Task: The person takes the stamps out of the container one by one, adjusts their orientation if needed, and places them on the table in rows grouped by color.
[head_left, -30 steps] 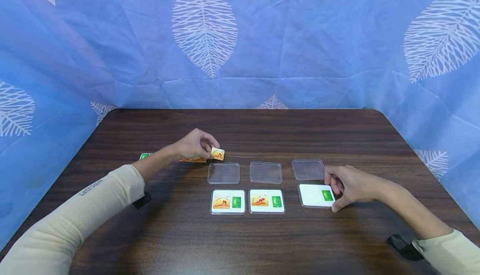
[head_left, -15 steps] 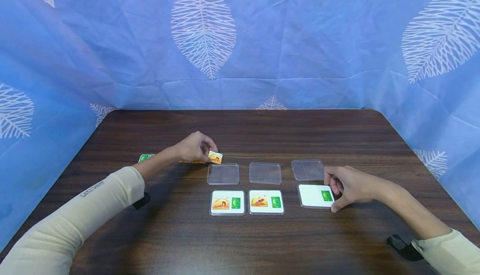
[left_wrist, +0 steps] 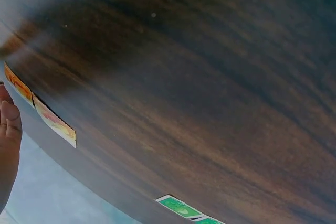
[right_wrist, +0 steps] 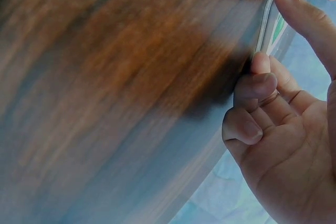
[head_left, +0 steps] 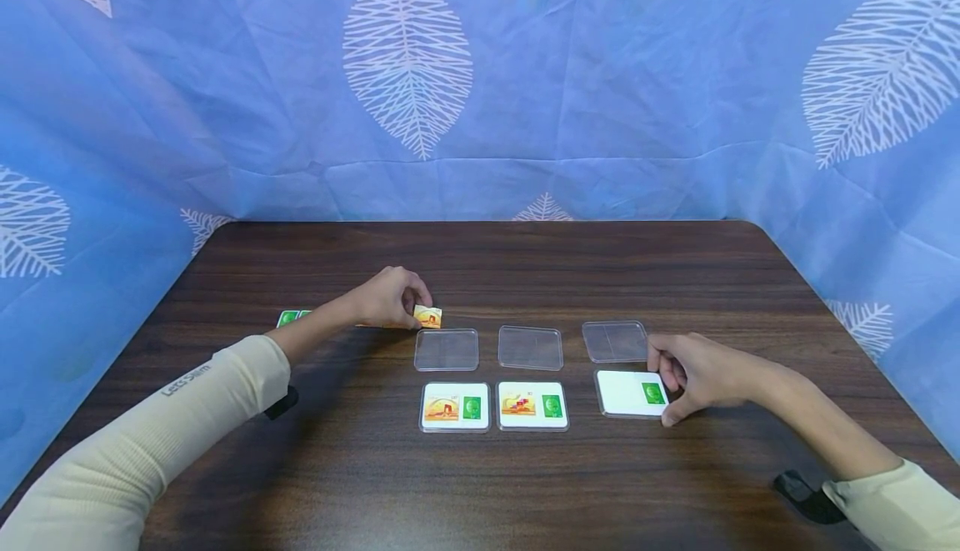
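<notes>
My left hand (head_left: 392, 297) pinches an orange-and-yellow stamp (head_left: 428, 318) just behind the left clear lid. Other orange stamps (left_wrist: 54, 120) lie on the table beside that hand in the left wrist view; the head view mostly hides them behind it. My right hand (head_left: 705, 374) holds the right end of a flat clear case (head_left: 621, 393) between thumb and fingers. Inside the case is a white insert with a green stamp (head_left: 652, 393) at its right. The right wrist view shows the thumb and fingertips at the edge of the case.
Two more cases, left (head_left: 455, 426) and middle (head_left: 533, 426), each show an orange and a green stamp. Behind the cases lie three clear lids, left (head_left: 446, 349), middle (head_left: 530, 347) and right (head_left: 615, 341). Green stamps (head_left: 291, 316) lie far left, partly behind my left forearm.
My left hand has moved slightly left and nearer with the orange stamp, down closer to the table. The right hand has stayed on its case.
</notes>
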### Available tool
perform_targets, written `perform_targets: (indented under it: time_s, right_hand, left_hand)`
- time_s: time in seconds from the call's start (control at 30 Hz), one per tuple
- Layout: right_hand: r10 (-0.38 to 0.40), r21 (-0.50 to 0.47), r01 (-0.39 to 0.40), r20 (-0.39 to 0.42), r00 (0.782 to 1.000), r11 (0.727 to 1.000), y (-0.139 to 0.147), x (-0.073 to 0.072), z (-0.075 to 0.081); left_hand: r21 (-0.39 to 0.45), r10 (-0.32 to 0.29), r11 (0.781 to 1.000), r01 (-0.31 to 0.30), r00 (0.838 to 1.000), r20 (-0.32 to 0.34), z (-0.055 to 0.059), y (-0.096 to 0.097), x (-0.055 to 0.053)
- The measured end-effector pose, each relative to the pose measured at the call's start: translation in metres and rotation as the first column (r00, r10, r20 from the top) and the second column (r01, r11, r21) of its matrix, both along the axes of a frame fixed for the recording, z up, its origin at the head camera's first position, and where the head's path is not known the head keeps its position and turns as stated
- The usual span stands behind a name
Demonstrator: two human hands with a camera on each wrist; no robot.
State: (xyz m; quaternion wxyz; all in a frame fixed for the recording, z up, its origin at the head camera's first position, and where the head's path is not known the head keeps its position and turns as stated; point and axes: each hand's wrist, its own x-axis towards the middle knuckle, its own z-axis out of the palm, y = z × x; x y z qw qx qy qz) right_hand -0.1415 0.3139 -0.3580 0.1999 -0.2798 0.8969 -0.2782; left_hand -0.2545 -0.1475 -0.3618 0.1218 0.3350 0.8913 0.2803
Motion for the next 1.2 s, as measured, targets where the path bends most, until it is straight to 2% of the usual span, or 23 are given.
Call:
perform_targets:
  time_s: [0.37,0.83,1.03,1.2]
  right_hand:
    - [-0.005,0.001,0.005,-0.003,1.0,1.0,0.0,0.001,0.0]
    - [0.007,-0.011,-0.006,0.007,1.0,1.0,0.001,0.001,0.001]
    - [0.004,-0.006,-0.004,0.005,1.0,1.0,0.001,0.002,0.001]
    - [0.008,-0.021,-0.008,-0.011,1.0,1.0,0.004,0.002,-0.001]
  left_hand:
    - [-0.013,-0.031,0.999,0.031,0.999,-0.04,0.0,-0.001,-0.001]
    - [-0.031,-0.03,0.999,0.028,0.998,-0.055,0.001,-0.001,0.001]
    - [-0.005,-0.037,0.999,0.036,0.997,-0.069,0.001,-0.004,0.0]
    - [0.048,-0.04,0.998,0.045,0.994,-0.106,0.01,-0.002,0.003]
